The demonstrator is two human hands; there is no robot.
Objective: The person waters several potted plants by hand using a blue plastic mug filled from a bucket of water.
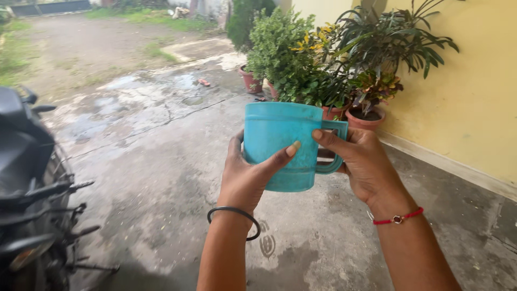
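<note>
A teal plastic mug (pixel 277 134) is held upright in front of me, above a wet concrete floor. My left hand (pixel 245 175) wraps around its body from the left, thumb across the front; a black bangle sits on that wrist. My right hand (pixel 363 161) grips the mug's handle on the right side, with a red thread bracelet on the wrist. The inside of the mug is hidden from view.
Potted plants (pixel 323 59) in clay pots (pixel 365 118) stand along a yellow wall (pixel 474 97) on the right. A dark motorcycle (pixel 29 178) is parked at the left edge. Cracked wet concrete (pixel 156 145) stretches ahead toward grass.
</note>
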